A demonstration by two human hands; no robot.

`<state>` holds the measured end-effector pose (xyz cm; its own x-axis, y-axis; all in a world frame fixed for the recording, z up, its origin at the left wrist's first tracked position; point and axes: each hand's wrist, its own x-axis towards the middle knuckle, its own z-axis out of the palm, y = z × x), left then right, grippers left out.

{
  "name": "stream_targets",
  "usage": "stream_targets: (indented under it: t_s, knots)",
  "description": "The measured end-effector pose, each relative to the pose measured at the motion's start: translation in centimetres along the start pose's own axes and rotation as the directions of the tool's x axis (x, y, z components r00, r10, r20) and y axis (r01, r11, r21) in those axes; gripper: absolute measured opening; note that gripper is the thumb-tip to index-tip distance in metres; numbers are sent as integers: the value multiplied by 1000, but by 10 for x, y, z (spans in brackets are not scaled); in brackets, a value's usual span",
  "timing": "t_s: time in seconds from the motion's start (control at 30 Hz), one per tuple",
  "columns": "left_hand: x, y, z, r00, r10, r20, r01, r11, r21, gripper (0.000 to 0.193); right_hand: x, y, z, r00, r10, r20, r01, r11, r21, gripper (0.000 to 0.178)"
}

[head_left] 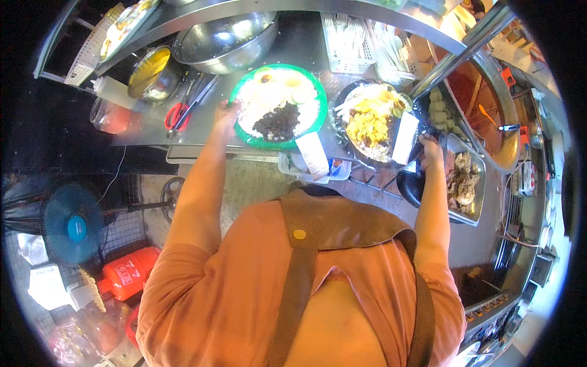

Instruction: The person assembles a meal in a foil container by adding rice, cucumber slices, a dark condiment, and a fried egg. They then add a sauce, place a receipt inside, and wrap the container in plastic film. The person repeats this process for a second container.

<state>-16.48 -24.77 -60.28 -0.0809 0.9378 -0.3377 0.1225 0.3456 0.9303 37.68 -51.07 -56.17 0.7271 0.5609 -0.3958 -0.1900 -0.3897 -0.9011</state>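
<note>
On the steel counter, the left hand point(227, 114) grips the rim of a green plate point(244, 131) of rice topped with dark meat, fingers curled around its left edge. Just beside it sits a dark plate point(350, 92) of rice and yellow food. The right hand point(431, 148) is closed around a black handle point(408, 183), near a metal tray point(474, 208) of meat.

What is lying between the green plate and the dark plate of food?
In the head view, a white paper slip lies in the gap between the green plate and the dark plate.
</note>
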Motion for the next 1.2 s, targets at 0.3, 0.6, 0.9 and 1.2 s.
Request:
stream_targets:
  t_s: [0.3, 0.6, 0.9, 1.2]
  knots:
    - [0, -4, -28, 912, 411, 14, -334, 721, 607, 26, -40, -25, -3, 968, -249, 32, 245, 913, -325, 38]
    - [-150, 58, 23, 810, 586, 7, -420, 572, 705, 28, -121, -47, 4, 578, -802, 153, 679, 368, -636, 38]
    - [-246, 34, 36, 902, 314, 295, -410, 835, 366, 32, -202, -95, 12, 683, -663, 306, 680, 424, -598, 51]
    - [-202, 118, -69, 875, 320, 363, -451, 812, 371, 58, -274, -186, 52, 508, -835, 214, 852, 450, -266, 45]
